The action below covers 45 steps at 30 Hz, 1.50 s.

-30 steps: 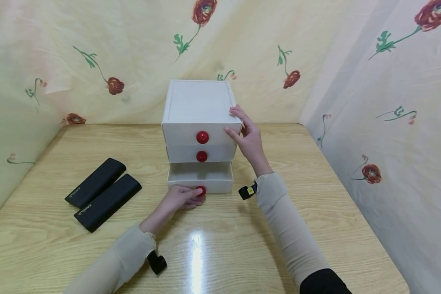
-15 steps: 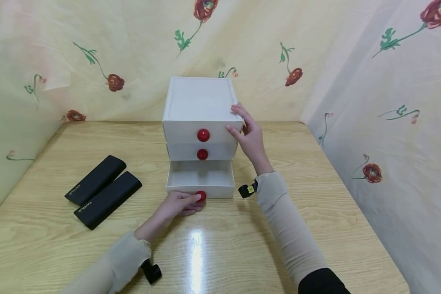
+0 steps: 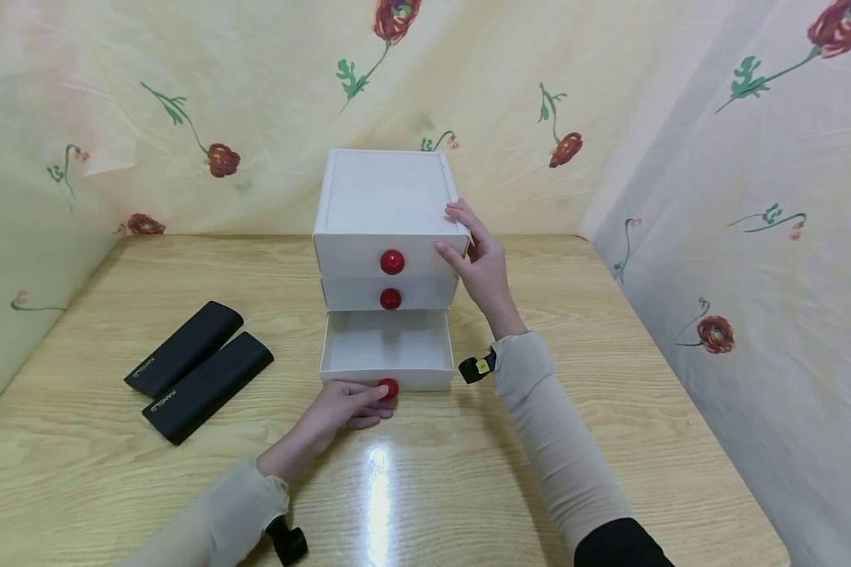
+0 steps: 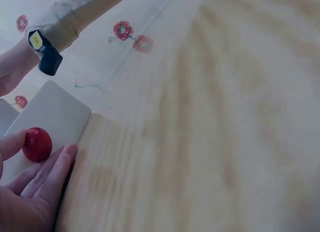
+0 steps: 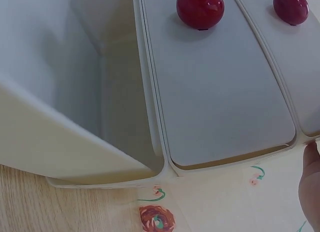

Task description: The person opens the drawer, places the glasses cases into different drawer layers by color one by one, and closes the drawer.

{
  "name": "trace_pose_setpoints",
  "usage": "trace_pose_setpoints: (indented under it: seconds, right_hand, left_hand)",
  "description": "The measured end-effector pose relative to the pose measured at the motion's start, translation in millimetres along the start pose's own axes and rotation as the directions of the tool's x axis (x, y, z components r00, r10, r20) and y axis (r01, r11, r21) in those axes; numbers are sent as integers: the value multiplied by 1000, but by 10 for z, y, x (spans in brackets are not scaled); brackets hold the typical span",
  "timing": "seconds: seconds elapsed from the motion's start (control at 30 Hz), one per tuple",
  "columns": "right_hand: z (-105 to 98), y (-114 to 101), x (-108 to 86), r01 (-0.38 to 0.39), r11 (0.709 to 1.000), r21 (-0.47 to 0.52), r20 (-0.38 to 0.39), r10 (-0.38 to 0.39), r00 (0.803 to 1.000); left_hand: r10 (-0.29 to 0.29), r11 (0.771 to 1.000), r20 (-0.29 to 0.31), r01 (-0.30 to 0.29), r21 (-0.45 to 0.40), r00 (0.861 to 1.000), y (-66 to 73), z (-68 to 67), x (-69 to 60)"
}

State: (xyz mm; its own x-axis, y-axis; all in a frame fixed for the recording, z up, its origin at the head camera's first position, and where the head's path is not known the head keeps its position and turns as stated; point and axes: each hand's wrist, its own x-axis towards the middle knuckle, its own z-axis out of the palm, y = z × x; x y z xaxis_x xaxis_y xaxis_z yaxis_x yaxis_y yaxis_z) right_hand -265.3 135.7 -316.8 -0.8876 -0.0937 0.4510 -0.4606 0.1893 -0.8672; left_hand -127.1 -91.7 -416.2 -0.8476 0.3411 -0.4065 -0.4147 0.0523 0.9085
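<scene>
A white drawer cabinet [image 3: 390,193] with three drawers and red knobs stands at the back middle. Its bottom drawer [image 3: 425,381] is pulled out, and the visible inside holds nothing. My left hand [image 3: 343,405] pinches the round red knob [image 3: 390,387] of that drawer; in the left wrist view the thumb lies on the knob [image 4: 37,145] and the other fingers beneath it. My right hand [image 3: 485,272] rests on the cabinet's upper right corner, thumb on the front and fingertips at the top edge. The right wrist view shows the two upper drawers pushed in.
Two black oblong cases [image 3: 209,386] with pale lettering lie side by side on the wooden table [image 3: 610,441], left of the cabinet. A flower-patterned cloth [image 3: 269,118] hangs behind and at the sides. Black wrist cameras [image 3: 287,541] sit at both cuffs.
My left hand has drawn the bottom drawer further out toward me, gripping its knob throughout. The right hand has stayed on the cabinet's corner.
</scene>
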Motion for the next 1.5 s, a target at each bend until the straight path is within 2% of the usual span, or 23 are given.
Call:
trace_pose_setpoints:
  seconds: [0.27,0.77,1.13,1.5]
  right_hand:
    - [7,1,-1,5,1000,1,-5,-5,1000]
    - [34,-9,-6,-13,1000,15,-11,13,1000]
    - [33,14,0,-7,1000,28,-19,7,1000]
    - [38,0,-12,-11,1000,26,-19,12,1000]
  left_hand:
    - [-4,995,34,7,-101,999,-71,11,-29]
    - [-38,984,75,51,-172,996,-93,43,-118]
    - [-6,989,66,15,-146,998,-108,79,-127]
    - [-10,993,32,13,-116,999,-146,129,-150]
